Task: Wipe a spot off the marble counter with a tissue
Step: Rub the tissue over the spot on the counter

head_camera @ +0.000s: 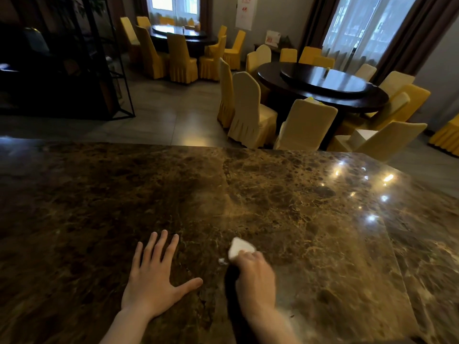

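A brown veined marble counter [285,202] fills the lower half of the view. My right hand [255,281] presses a folded white tissue [239,247] flat against the marble, with the tissue sticking out beyond my fingertips. A small whitish spot [222,261] lies on the counter just left of the tissue. My left hand [154,279] rests palm down on the marble to the left, fingers spread, holding nothing.
Beyond the counter's far edge [223,147] lies a tiled floor and a dining room. A dark round table [323,88] ringed by cream and yellow covered chairs stands at right. A second table [181,36] stands farther back. A dark metal shelf frame [119,70] is at left.
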